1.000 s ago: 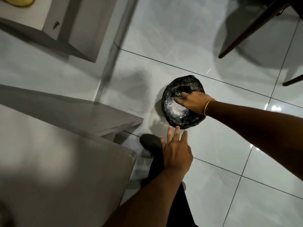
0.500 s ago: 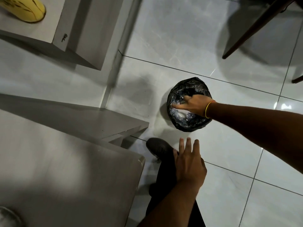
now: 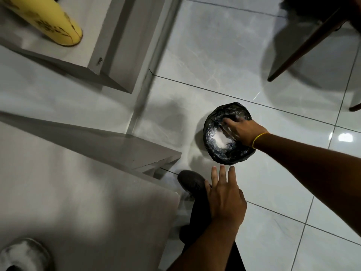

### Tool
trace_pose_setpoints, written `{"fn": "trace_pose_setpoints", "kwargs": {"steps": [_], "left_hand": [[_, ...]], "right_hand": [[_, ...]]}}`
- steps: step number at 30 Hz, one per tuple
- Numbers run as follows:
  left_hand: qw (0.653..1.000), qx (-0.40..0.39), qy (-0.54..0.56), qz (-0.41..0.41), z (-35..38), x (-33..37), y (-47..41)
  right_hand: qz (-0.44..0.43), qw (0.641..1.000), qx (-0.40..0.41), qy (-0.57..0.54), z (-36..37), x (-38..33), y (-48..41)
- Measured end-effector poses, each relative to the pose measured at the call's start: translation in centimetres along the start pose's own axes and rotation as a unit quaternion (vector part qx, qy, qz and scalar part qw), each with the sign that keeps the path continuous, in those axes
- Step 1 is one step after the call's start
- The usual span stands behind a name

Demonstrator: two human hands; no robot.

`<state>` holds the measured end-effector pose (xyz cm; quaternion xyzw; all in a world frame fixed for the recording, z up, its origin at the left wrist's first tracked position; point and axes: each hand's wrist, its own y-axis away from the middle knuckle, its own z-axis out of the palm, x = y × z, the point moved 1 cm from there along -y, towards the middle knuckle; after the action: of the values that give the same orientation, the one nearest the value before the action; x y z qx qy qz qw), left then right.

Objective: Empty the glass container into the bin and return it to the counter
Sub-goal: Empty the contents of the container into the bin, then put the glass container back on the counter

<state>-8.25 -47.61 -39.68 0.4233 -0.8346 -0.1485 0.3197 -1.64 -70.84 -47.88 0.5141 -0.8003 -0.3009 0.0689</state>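
Note:
A small round bin (image 3: 220,155) lined with a black plastic bag stands on the tiled floor. White powdery stuff (image 3: 220,141) lies in its bottom. My right hand (image 3: 244,131), a yellow band at the wrist, reaches over the bin's mouth from the right, fingers curled around a clear glass container (image 3: 227,130). The glass shows only faintly below the fingers and is mostly hidden. My left hand (image 3: 224,198) hovers nearer to me above my dark trouser leg, flat, fingers stretched out, holding nothing.
A grey counter (image 3: 78,202) fills the lower left, its corner close to my left hand. A whitish round object (image 3: 23,253) sits on it. A yellow object (image 3: 56,26) lies on the shelf at upper left. Dark chair legs (image 3: 304,49) stand at upper right. My shoe (image 3: 192,181) rests beside the bin.
My right hand has stayed over the bin and its fingers have turned toward the far rim. My left hand has kept its flat pose. The view has tilted, showing more of the yellow object.

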Motion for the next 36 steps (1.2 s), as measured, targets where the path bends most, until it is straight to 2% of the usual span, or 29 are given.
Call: {"fn": "trace_pose_setpoints", "kwargs": {"steps": [2,5,8,11,15,18,21,24,28,32,36], "left_hand": [[1.0,0.02,0.0,-0.001,-1.3,0.8,0.3],[0.998,0.052,-0.022,0.001,-4.6,2.6,0.9],[0.994,0.099,-0.053,0.003,-8.1,4.4,1.7],[0.988,0.14,-0.056,0.034,-13.6,6.8,3.0],[0.965,0.244,-0.069,0.071,-23.1,7.8,5.7],[0.941,0.334,-0.034,0.035,-30.0,6.1,9.2],[0.921,0.39,0.019,-0.006,-34.8,1.8,13.2],[0.9,0.429,0.039,-0.066,-38.1,-5.2,19.3],[0.883,0.426,0.025,-0.194,-37.4,-14.1,27.4],[0.874,0.39,0.021,-0.289,-32.7,-20.4,35.2],[0.851,0.375,0.052,-0.363,-26.3,-23.1,39.7]], "right_hand": [[0.084,0.987,-0.005,-0.135,-0.9,1.0,1.8],[0.18,0.934,0.016,-0.307,-4.0,0.7,6.2],[0.214,0.874,0.076,-0.429,-6.6,-0.9,11.4],[0.192,0.848,0.143,-0.473,-9.9,-2.4,15.7],[0.136,0.857,0.215,-0.449,-20.1,-9.4,21.4],[0.077,0.875,0.25,-0.409,-26.3,-16.0,24.3],[0.01,0.903,0.229,-0.364,-29.3,-22.6,25.1],[-0.096,0.918,0.205,-0.325,-31.3,-31.4,26.0],[-0.211,0.933,0.122,-0.263,-30.0,-41.9,26.9],[-0.262,0.95,0.042,-0.162,-24.9,-50.3,28.8],[-0.294,0.954,-0.028,-0.057,-20.0,-54.7,30.0]]}}
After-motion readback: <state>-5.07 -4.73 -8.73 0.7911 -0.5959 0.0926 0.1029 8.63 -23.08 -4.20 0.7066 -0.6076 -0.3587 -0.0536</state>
